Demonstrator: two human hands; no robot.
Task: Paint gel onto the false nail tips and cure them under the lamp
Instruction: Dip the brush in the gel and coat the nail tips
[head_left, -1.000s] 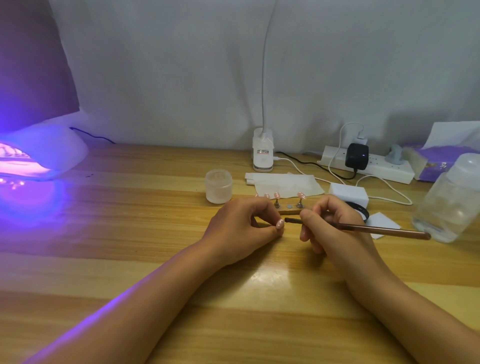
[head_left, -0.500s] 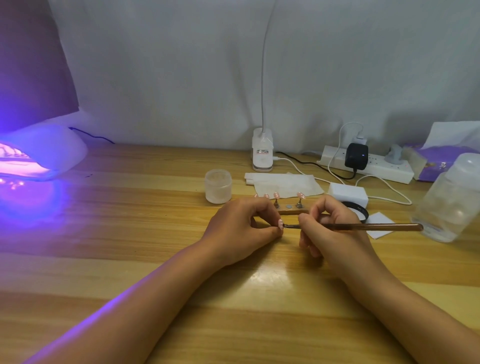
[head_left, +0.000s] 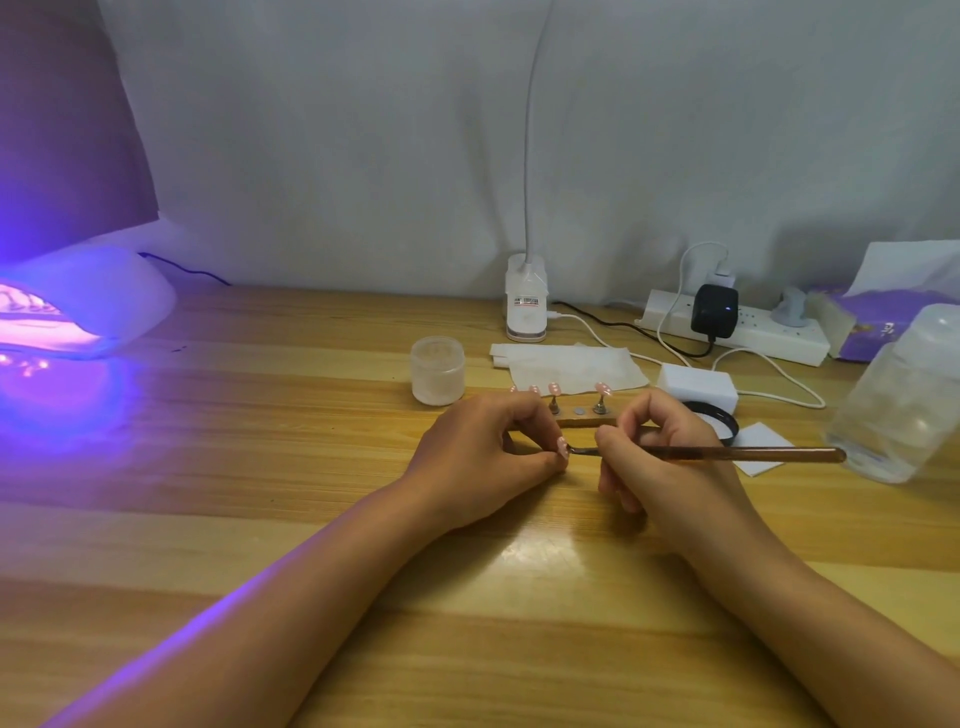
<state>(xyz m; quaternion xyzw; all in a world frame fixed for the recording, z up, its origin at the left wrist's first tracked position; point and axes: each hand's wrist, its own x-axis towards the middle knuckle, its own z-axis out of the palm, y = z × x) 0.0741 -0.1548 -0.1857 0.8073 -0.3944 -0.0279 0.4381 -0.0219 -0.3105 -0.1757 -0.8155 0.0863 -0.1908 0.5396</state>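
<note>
At the centre of the frame the left hand (head_left: 483, 457) pinches 1 false nail tip (head_left: 562, 447) between thumb and forefinger, with its pink face turned toward the right of the frame. The right hand (head_left: 660, 457), just beside it, grips a brush (head_left: 727, 453) in a pen hold. The brush's long axis lies almost level across the frame. Its handle end reaches right, near a clear bottle (head_left: 904, 395), and its bristle end points left and touches the tip. The stroke, as I judge it, runs along that left-right line, with the right hand moving and the left hand steadying. Just behind the hands a wooden stand (head_left: 582, 420) carries more tips on small posts. The lit curing lamp (head_left: 104, 296) sits at the left edge of the frame, well apart from both hands and nearer the left hand, which would likely carry the tip there.
</note>
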